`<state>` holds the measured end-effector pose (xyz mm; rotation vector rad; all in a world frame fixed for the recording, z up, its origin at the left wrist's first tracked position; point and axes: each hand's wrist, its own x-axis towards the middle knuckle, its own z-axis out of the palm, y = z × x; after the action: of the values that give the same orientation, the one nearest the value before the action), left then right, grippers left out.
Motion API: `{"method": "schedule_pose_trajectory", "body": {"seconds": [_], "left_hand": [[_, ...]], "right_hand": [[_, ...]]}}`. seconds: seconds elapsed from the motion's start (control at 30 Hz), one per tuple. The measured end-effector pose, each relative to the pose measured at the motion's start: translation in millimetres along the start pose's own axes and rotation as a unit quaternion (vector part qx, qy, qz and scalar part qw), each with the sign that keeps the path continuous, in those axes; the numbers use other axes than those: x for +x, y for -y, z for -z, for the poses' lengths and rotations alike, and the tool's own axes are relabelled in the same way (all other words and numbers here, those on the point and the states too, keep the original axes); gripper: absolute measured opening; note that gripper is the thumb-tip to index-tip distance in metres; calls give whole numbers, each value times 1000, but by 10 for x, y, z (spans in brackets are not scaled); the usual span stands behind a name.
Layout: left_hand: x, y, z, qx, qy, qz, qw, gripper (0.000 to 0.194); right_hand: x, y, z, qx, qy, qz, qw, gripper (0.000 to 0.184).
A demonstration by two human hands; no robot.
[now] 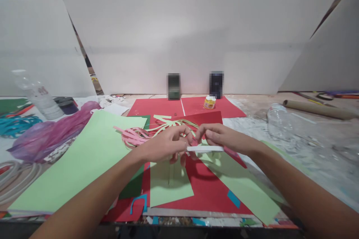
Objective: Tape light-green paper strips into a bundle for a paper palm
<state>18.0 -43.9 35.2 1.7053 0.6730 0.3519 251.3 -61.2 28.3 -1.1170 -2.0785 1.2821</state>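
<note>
White, narrow, straight strip (206, 149)

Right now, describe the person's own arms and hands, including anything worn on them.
The left hand and right hand are bare: no gloves, and no rings that I can make out. No watch, bracelet or sleeve shows on the left forearm or right forearm.

Pale upright panels (179, 37) behind table (258, 101); narrow gap (87, 61) at left.
</note>
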Motion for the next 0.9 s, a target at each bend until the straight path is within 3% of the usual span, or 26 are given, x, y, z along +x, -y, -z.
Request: {"method": "schedule_pose_trajectory", "body": {"seconds": [0.2, 0.33, 0.47, 0.6, 0.73, 0.9], "left_hand": [[38, -19, -104, -63, 59, -13, 996, 18], [58, -4, -139, -95, 51, -19, 994, 18], [66, 26, -146, -104, 46, -18, 993, 17], [72, 18, -175, -109, 20, -47, 993, 17], [79, -17, -201, -106, -31, -77, 991, 17], [77, 8, -164, -46, -94, -97, 990, 15]], "right_hand": [[14, 22, -125, 61, 156, 48, 985, 57], [42, 35, -275, 89, 167, 28, 981, 45], [25, 91, -356, 87, 151, -27, 984, 29], [-48, 102, -339, 83, 120, -81, 986, 34], [-74, 105, -333, 77, 49, -69, 993, 36], [-13, 125, -347, 47, -53, -6, 997, 22]]}}
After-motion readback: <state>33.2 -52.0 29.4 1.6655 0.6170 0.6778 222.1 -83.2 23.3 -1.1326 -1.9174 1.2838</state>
